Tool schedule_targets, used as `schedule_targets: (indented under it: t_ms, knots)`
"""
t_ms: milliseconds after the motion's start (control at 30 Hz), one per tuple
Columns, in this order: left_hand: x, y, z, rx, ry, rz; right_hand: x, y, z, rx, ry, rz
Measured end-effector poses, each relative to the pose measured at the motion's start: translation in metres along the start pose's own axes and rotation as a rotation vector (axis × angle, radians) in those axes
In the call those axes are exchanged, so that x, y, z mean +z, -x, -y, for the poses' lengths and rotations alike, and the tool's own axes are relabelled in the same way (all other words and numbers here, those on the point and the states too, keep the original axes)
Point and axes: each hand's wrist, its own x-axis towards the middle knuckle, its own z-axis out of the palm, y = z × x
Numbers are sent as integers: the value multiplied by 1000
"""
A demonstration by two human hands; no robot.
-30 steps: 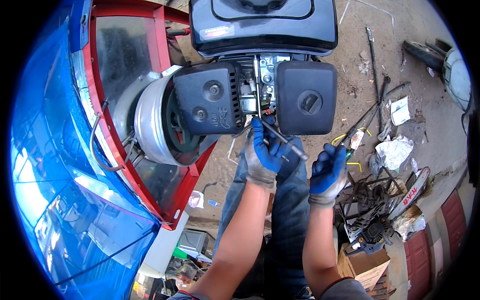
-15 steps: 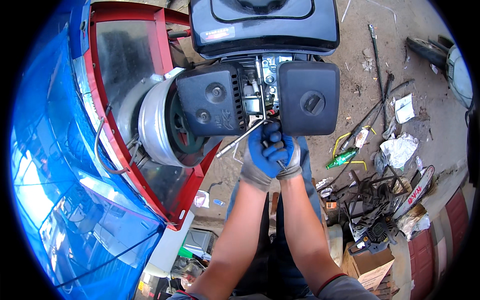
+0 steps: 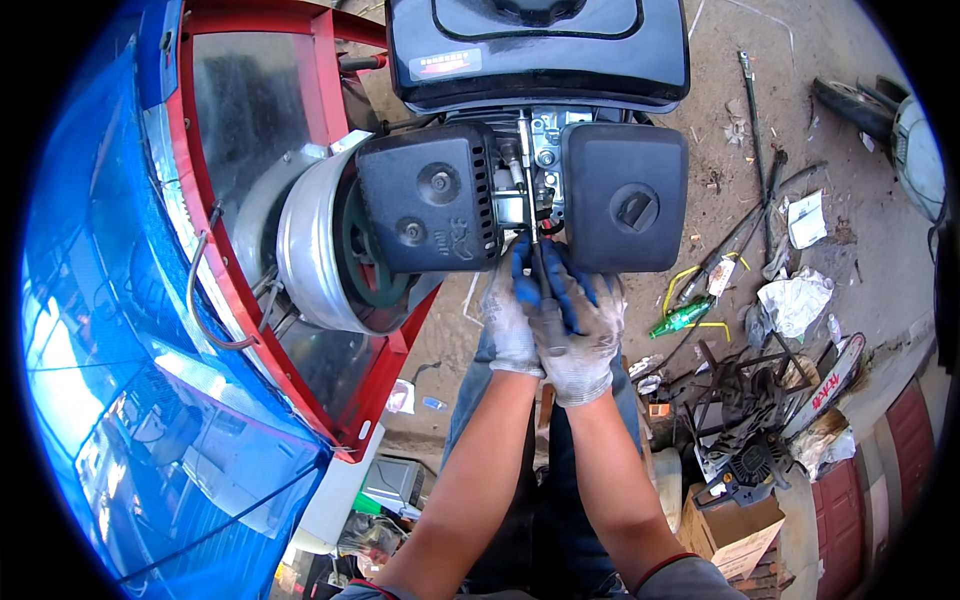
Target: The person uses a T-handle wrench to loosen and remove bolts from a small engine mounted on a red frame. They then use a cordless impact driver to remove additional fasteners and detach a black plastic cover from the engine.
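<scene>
Both my hands wear blue-and-grey work gloves and meet at the near side of a small black engine (image 3: 625,170). A slim metal wrench (image 3: 533,205) runs down the gap between the engine's two black covers. Its darker near end (image 3: 546,300) comes out between my palms. My right hand (image 3: 588,335) closes along that end from the right. From the left, my left hand (image 3: 512,312) presses against it with bent fingers. The fingertips of both hands are partly hidden by the covers and the tool. Metal engine parts (image 3: 546,150) show in the gap.
Left of the engine are a silver pulley rim (image 3: 300,240), a red metal frame (image 3: 325,60) and a blue tarp (image 3: 110,330). To the right on the ground lie a green bottle (image 3: 680,317), white paper (image 3: 796,300), a chainsaw (image 3: 755,468) and a cardboard box (image 3: 735,535).
The wrench's arm no longer slants to the lower left; it now lies along the line between my hands. Both hands have turned, showing their grey sides. The view has shifted slightly.
</scene>
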Motion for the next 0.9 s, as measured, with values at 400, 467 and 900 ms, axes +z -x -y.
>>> schedule_targets:
  t_ms: [400,467,900]
  knots:
    - [31,-9,-28,-543,439,-209,-45,37,-27,847,-643,-219]
    - [25,-16,-29,-641,724,-167,-31,37,-49,938,-902,-186]
    - [-3,-15,-24,-719,1487,326,76,17,-77,522,-1720,237]
